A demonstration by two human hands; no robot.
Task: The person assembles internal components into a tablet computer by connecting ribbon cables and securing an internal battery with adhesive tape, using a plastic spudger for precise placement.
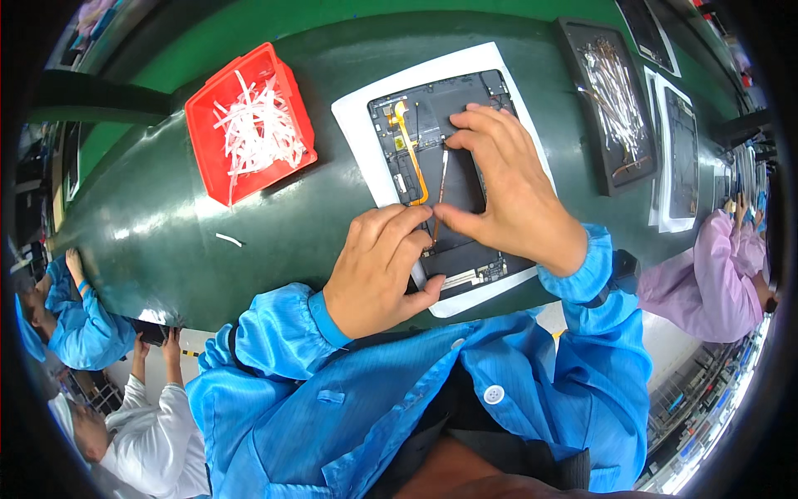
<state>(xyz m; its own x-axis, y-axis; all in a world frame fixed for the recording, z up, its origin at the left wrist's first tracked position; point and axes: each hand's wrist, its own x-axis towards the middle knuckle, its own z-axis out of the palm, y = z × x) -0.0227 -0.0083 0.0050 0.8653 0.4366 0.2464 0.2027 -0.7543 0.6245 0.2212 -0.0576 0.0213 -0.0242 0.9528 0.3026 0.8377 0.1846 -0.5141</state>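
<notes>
A black tablet housing [457, 241], its inside facing up, lies on white sheets in front of me. An orange flex cable [409, 150] runs down its left part. Beside that cable lies a thin silvery-brown ribbon cable [442, 179]. My left hand [378, 266] rests over the housing's lower left edge, its index fingertip near the ribbon cable and its thumb spread apart. My right hand [511, 187] arches over the right side, thumb tip at the ribbon cable's lower part, index finger near its upper end. Whether either fingertip presses the cable is unclear.
At the left a red bin [199, 125] holds white strips; one loose strip [229, 239] lies below it on the green table [150, 241]. A black tray [586, 108] of ribbon cables and another housing [680, 133] are at the right. Other people sit on both sides.
</notes>
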